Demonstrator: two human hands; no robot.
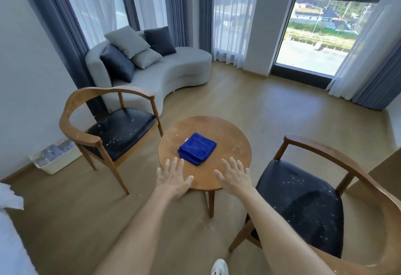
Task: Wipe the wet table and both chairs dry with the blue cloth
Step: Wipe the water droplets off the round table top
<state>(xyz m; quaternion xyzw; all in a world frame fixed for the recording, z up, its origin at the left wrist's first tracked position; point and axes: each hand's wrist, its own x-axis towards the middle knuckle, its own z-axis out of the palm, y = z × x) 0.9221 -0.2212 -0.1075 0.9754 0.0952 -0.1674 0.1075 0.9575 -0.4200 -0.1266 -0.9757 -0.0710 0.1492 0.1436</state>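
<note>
Blue cloth (pixel 197 149): folded, lying mid round table (pixel 234 136). Left hand (pixel 173 178), right hand (pixel 233 177): fingers spread, holding nothing, over near table edge. Droplets on black seats of left chair (pixel 121 131), right chair (pixel 301 205).

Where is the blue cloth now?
In the head view, the blue cloth lies folded near the middle of the round table, just beyond both open hands.

A living room or hotel lounge is shown. A cushioned grey sofa (pixel 165 73) is seen beneath curtained tall windows (pixel 321 34). Two wooden armchairs (pixel 112 131) are set around a small round table (pixel 230 136).
</note>
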